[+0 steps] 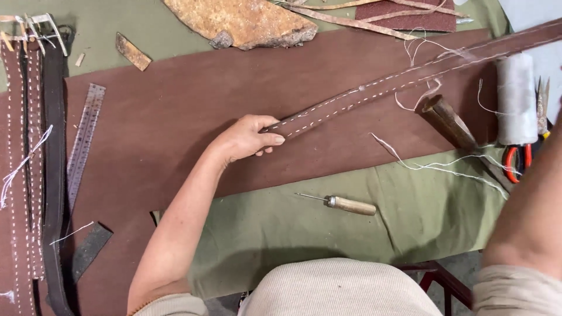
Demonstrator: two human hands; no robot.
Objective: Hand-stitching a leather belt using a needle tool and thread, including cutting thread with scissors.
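Note:
My left hand grips the near end of a long brown leather strap with two rows of white stitching. The strap runs diagonally up to the right across a large brown leather sheet. My right forearm comes in at the right edge; the right hand itself is out of view. A wooden-handled awl lies on the green cloth below my left hand. Loose white thread trails from the strap toward the right.
A metal ruler and several stitched straps lie at the left. A white thread spool, orange-handled scissors and a wooden tool sit at the right. A rough tan hide piece lies at the top.

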